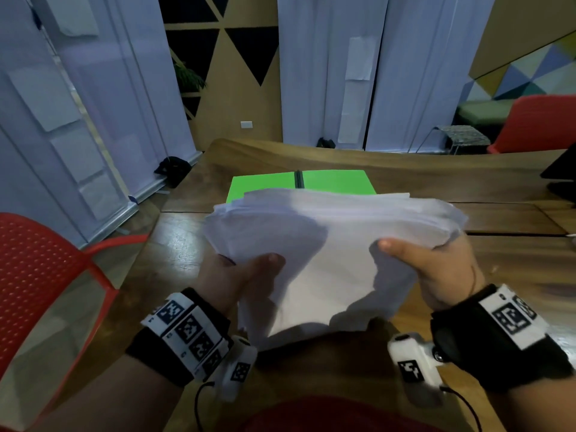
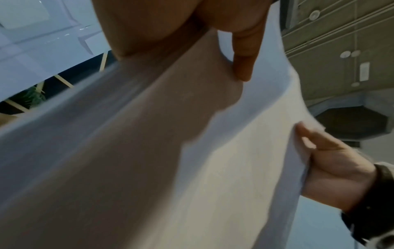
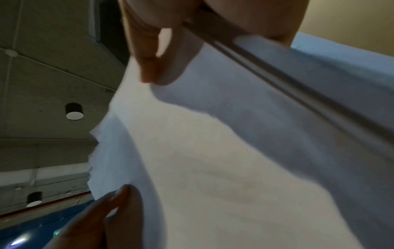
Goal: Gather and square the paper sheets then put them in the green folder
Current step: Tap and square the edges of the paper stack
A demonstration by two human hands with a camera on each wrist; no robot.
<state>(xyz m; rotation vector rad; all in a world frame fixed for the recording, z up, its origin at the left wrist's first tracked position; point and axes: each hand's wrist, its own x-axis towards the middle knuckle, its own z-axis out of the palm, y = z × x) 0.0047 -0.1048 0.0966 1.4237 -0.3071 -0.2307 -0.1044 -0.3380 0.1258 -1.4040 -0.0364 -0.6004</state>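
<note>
The uneven stack of white paper sheets (image 1: 330,244), gripped by the left hand (image 1: 230,275) and right hand (image 1: 442,269) above the wooden tabletop (image 1: 467,182), is best tapped square before the open green folder (image 1: 336,180) at twelve o'clock is approached.

Red chairs (image 1: 46,275) — wooden table (image 1: 405,169) — ceiling lamps (image 3: 74,111)

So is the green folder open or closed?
Open: the green folder lies flat on the table, both covers spread either side of its dark spine.
</note>
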